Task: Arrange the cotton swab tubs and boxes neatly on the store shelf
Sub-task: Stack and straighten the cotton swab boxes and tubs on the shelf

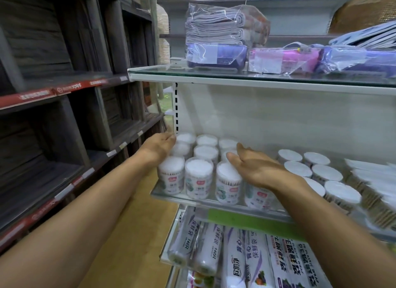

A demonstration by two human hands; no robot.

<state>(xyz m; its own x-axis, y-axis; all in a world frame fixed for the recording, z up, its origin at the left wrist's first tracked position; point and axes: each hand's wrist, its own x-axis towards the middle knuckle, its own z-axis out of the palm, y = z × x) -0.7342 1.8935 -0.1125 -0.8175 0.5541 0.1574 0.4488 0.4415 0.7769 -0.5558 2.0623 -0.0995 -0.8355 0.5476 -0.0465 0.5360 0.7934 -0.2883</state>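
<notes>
Cotton swab tubs in three visible rows; seven more tubs rightward

Both hands bracketing clear round cotton swab tubs on glass shelf.
L hand flat vs. left side of block, R hand open-fingered on right side; white-lidded tubs just beside.

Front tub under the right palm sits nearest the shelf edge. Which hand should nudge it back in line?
Probably right. The right hand lies flat on that front tub, fingers straight. The left hand is across the block, against the leftmost tubs.
</notes>
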